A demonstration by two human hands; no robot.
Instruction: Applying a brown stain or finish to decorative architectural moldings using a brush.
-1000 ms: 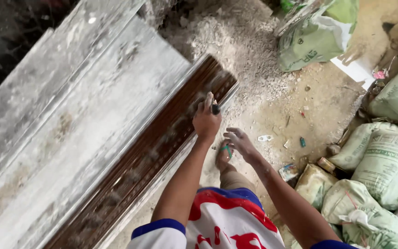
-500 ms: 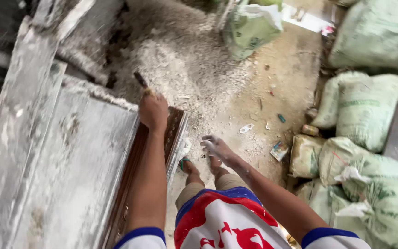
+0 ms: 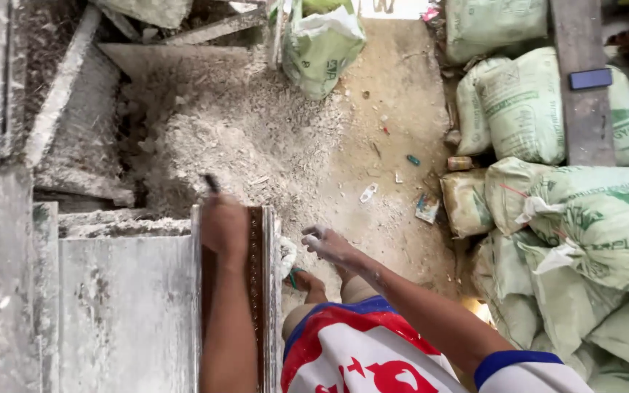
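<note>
A: Nearest the camera, what appears?

B: A red, white and blue shirt, with both forearms reaching forward from it.

A: Pose of the left hand?

B: Arm straight ahead, fist closed around a dark tool whose tip sticks out past the knuckles. The hand rests over the end of a brown moulding, which lies lengthwise among pale, dusty boards.

A: And the right hand?

B: Arm angled inward, hand dusted white, fingers loose and spread, grasping nothing. It hangs above the dirt floor, just right of the moulding's end.

A: Beyond the hands?

B: A heap of pale rubble lies ahead of the boards. Small scraps of litter dot the floor beside it.

A: Packages?

B: Stacked sacks, pale green with green print, fill the right side. One open green-and-white bag stands at the far top centre. A grey plank crosses the sacks, bearing a small dark blue rectangular object.
</note>
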